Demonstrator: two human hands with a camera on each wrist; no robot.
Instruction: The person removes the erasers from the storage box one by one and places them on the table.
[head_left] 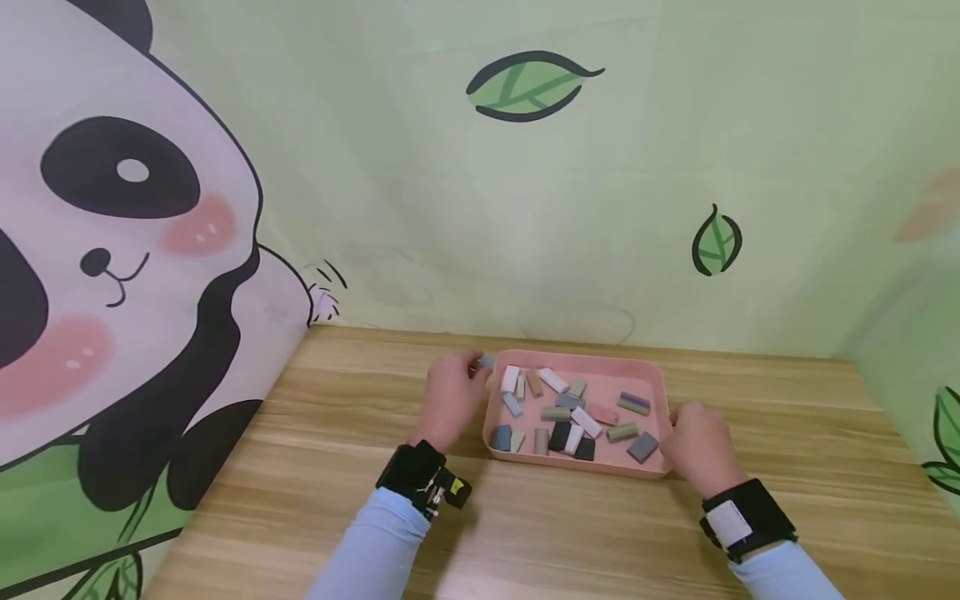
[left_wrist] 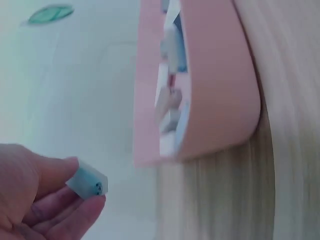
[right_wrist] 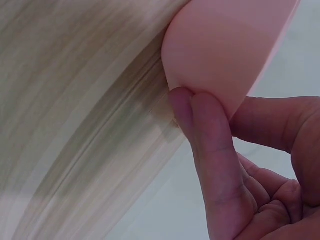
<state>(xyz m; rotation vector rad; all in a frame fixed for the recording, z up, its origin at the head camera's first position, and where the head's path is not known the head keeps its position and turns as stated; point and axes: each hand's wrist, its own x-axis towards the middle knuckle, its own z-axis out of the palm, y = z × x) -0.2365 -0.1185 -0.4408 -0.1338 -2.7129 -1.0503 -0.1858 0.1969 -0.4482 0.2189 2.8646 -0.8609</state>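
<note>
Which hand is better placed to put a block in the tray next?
Probably the left hand: it pinches a blue block beside the tray, while the right hand grips the tray itself.

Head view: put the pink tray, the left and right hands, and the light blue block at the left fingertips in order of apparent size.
1. Pink tray: largest.
2. Left hand and right hand: look alike, so not ranked apart.
3. Light blue block: smallest, though partly hidden.
</note>
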